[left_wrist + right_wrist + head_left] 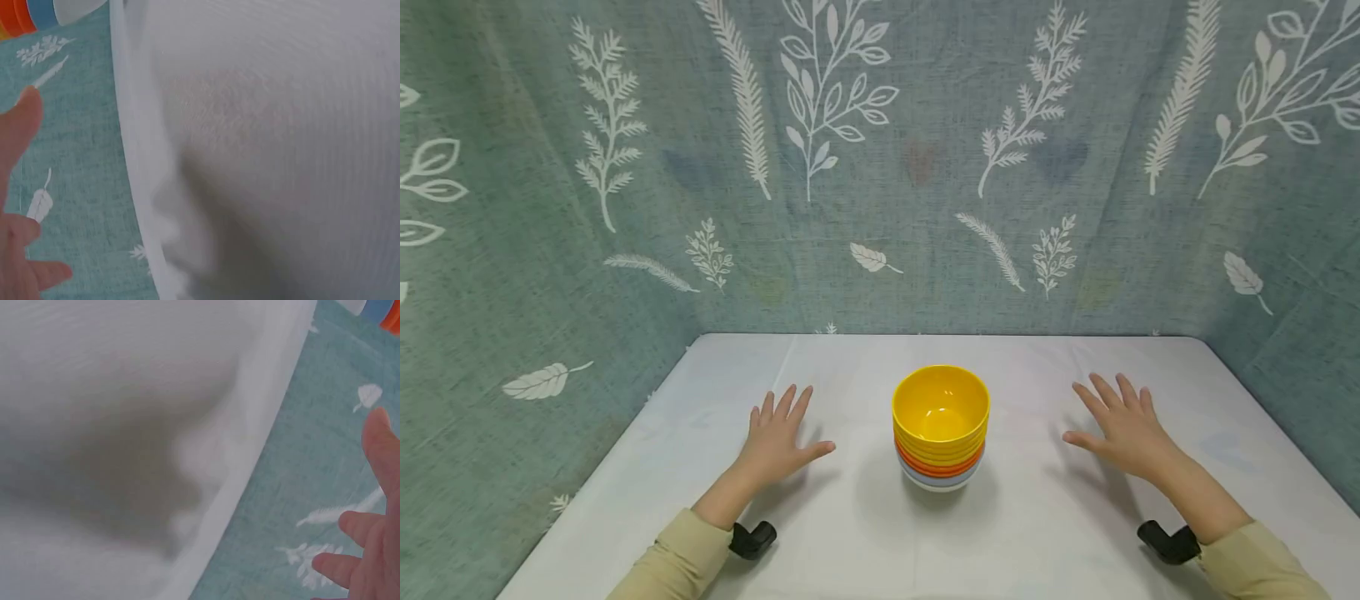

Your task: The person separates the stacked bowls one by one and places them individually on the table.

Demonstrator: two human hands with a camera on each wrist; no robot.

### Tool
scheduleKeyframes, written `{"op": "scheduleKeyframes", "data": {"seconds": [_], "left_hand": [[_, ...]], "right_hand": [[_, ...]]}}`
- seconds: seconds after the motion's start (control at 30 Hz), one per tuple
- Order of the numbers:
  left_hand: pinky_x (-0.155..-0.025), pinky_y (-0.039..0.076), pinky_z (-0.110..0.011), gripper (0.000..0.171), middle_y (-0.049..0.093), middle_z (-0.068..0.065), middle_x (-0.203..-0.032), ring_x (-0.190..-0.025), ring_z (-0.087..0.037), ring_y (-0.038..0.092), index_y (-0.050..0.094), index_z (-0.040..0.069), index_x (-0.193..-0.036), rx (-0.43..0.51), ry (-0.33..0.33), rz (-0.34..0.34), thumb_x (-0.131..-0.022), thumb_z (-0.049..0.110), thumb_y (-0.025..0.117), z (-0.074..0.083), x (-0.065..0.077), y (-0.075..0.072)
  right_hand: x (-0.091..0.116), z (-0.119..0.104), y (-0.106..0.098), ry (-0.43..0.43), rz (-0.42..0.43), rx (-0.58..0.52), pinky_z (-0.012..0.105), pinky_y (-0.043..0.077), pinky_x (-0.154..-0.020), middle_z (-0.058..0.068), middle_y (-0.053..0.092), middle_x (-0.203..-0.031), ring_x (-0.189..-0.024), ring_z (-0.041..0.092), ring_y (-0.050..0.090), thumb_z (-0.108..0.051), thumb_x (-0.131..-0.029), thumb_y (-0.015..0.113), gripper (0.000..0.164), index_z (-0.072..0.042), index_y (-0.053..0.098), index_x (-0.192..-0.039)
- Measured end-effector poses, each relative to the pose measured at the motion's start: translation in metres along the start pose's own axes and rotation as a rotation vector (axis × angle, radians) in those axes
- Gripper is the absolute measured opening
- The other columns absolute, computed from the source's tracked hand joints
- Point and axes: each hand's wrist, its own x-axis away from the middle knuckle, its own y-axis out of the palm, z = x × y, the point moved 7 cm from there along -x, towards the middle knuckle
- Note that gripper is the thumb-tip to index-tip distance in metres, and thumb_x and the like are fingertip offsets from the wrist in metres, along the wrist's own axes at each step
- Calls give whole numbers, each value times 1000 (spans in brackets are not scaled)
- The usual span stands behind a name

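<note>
A stack of nested bowls [941,417] stands upright on the white table, yellow on top, then orange, blue-grey and white at the bottom. The top yellow bowl holds nothing. To the left of the stack, my left hand [778,446] hovers with fingers spread, touching nothing. My right hand [1126,429] is held likewise on the other side, fingers spread and apart from the bowls. In the left wrist view the lower bowls [42,14] show at the top left corner; the right wrist view catches them [378,311] at its top right.
The table [850,533] has a white cover. Green-grey curtains [917,250] with white leaf prints hang behind it and along both sides. A black strap mount sits on each wrist, below the cuffs of beige sleeves [681,554].
</note>
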Motion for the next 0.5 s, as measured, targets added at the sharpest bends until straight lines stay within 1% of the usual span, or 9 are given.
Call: {"op": "scheduleKeyframes", "data": {"seconds": [0.1, 0.17, 0.23, 0.37, 0.47, 0.5], "left_hand": [[-102, 12, -66, 93, 27, -20, -146, -132, -51, 16, 24, 10, -145, 39, 31, 23, -76, 60, 61, 9, -2, 0], [-104, 14, -64, 93, 30, -19, -146, -132, -49, 18, 24, 10, -145, 75, 41, 23, -76, 60, 60, 14, -3, 1], [-105, 14, -61, 92, 31, -17, -146, -133, -46, 20, 23, 10, -145, 125, 48, 10, -77, 59, 61, 20, -4, 1], [-106, 20, -57, 90, 30, -14, -147, -133, -42, 24, 23, 10, -146, 225, 53, -19, -78, 52, 64, 33, -6, 2], [-104, 24, -57, 88, 30, -12, -147, -133, -38, 27, 21, 12, -146, 323, 34, -52, -79, 45, 67, 40, -7, 5], [-104, 25, -57, 88, 29, -12, -147, -133, -37, 28, 20, 12, -147, 361, 21, -73, -79, 44, 67, 42, -7, 7]], "right_hand": [[-2, -10, -4, -30, 0, -27, 72, 6, -97, 28, 24, -142, -128, 56, 12, -54, -83, 56, 81, 0, 33, -139], [-4, -18, -6, -48, 4, -48, 71, 9, -97, 27, 26, -142, -128, 55, 15, -53, -83, 56, 80, -1, 33, -139], [-6, -27, -8, -65, 8, -80, 70, 11, -98, 25, 28, -143, -128, 53, 16, -52, -83, 57, 79, -2, 33, -140], [-11, -44, -10, -97, 20, -130, 66, 13, -101, 23, 31, -142, -129, 50, 19, -52, -83, 58, 78, -5, 34, -140], [-16, -56, -13, -120, 36, -140, 65, 14, -102, 21, 33, -142, -130, 48, 20, -52, -82, 60, 80, -5, 33, -140], [-17, -59, -14, -124, 41, -141, 65, 14, -102, 21, 33, -142, -130, 47, 20, -52, -81, 60, 81, -6, 32, -141]]}}
